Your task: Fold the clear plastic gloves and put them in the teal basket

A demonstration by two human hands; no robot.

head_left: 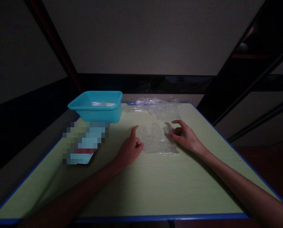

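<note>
Tub: wht item in | L hand, R hand @ clr plastic | grips: can't tell

Hands: 2, i.e. 1 left hand + 1 right hand. Table: 1. Blue tub: 1. White item in tub: at least 1, rest unclear. Pixelated flat object: 1. Clear plastic: looks like 2, 1 flat piece, 1 crumpled piece; layers uncountable.

The pale table bears a turquoise basin, a pixelated object and clear plastic.
</note>
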